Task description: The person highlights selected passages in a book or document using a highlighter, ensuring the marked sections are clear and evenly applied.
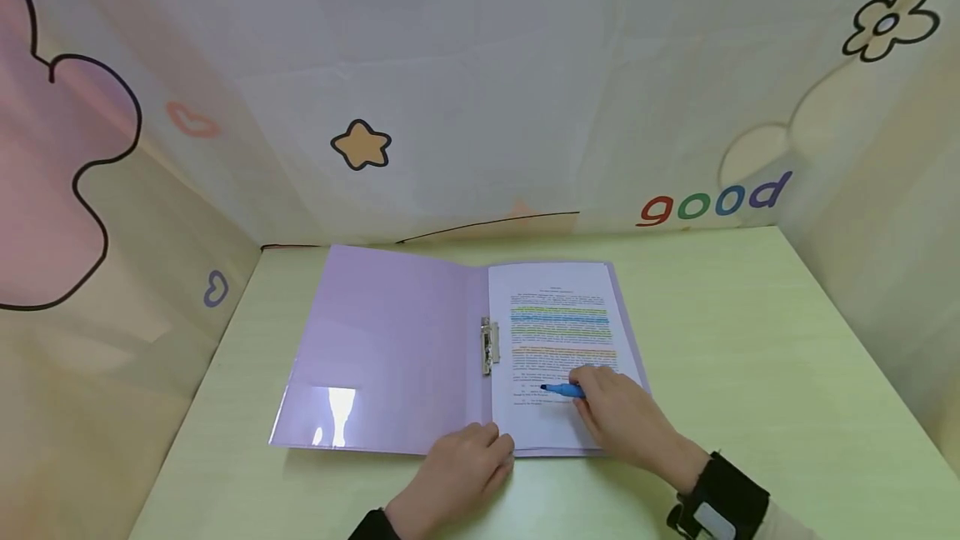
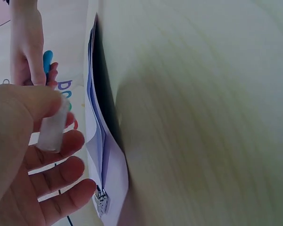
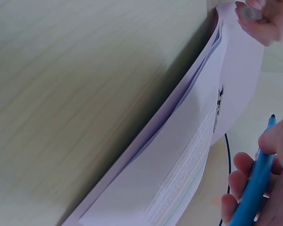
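A purple folder (image 1: 390, 340) lies spread on the table, with a printed sheet (image 1: 536, 432) on its right side. Green, blue and orange highlighting runs across several of the sheet's lines. Over its lower text, my right hand (image 1: 626, 419) holds a blue highlighter (image 3: 254, 188), its dark tip uncovered and pointing left. My left hand (image 1: 468, 465) is at the folder's bottom edge, near the spine. Between its thumb and forefinger it pinches a small translucent cap (image 2: 53, 128), which the hand hides in the head view. Its other fingers are loosely bent.
A metal clip (image 1: 489, 346) sits at the folder's spine, along the sheet's left side. The pale green table (image 1: 757, 373) extends on both sides of the folder. Printed cloth walls (image 1: 450, 107) stand behind and at the sides.
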`<state>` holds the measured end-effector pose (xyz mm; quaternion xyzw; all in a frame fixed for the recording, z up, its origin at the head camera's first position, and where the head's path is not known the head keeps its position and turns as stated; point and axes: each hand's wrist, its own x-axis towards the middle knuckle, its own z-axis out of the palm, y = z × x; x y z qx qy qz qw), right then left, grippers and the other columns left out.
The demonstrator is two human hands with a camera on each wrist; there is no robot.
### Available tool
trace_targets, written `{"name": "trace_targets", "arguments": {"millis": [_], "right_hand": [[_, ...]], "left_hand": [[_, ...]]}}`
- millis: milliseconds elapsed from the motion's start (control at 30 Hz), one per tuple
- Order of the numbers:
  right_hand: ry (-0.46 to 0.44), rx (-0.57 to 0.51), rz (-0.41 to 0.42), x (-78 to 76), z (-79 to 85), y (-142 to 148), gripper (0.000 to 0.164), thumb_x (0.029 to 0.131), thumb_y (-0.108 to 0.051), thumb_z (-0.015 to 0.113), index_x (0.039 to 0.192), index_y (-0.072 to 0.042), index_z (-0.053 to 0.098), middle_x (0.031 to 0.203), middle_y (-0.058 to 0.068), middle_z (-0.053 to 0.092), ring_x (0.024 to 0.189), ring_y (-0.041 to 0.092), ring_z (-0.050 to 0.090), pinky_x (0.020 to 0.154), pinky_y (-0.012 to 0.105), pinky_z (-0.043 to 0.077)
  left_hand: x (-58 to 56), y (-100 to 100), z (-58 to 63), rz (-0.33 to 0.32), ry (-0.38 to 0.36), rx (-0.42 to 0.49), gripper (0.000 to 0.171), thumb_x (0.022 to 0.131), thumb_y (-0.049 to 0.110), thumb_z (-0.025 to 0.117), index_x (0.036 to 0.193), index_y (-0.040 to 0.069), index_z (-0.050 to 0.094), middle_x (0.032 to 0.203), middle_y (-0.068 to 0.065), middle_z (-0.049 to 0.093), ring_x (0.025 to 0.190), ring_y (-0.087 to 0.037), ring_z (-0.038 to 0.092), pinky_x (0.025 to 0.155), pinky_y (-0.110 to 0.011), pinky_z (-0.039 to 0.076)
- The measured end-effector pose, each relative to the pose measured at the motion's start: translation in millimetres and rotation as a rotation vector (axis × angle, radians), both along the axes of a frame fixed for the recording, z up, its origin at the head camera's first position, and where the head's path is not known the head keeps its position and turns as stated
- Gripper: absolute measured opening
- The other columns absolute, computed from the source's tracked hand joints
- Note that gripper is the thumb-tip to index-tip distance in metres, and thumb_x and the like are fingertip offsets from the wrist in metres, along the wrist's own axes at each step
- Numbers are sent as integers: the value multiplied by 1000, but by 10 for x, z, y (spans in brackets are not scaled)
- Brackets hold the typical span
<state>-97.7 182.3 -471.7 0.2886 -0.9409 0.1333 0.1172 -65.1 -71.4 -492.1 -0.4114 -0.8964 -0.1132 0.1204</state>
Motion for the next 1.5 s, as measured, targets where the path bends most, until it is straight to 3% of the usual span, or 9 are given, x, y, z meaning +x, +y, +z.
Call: {"name": "trace_targets", "arguments": {"millis": [233,567,967,1500], "right_hand": [[-13,-16,-32,-52,9,93,26,81,-13,63,100,-6,47,80,0,49,68,13,40,57,24,41],[40,-39,-23,-89,-33,156,25,81,-13,63,99,-6,47,78,0,48,67,12,40,54,22,39],[60,-64,-51,-119,-45,167,25,80,-12,63,99,-5,47,77,0,49,64,12,40,51,22,37],[-2,-100,-106,-137,-56,154,27,84,-16,62,105,-7,47,86,4,55,68,13,44,54,25,43]], "left_hand": [[-9,-9,-47,-47,92,6,7,78,21,64,76,21,57,76,7,43,66,-9,36,55,-15,25],[1,-3,-118,-91,62,-2,14,71,27,74,76,24,61,73,11,45,64,-5,33,56,-13,22],[0,15,-144,-91,28,-29,21,67,33,76,75,24,60,71,13,46,64,-3,34,54,-11,22],[-16,41,-121,-78,36,-60,25,65,35,77,79,22,62,72,12,46,63,-4,35,52,-12,21]]}}
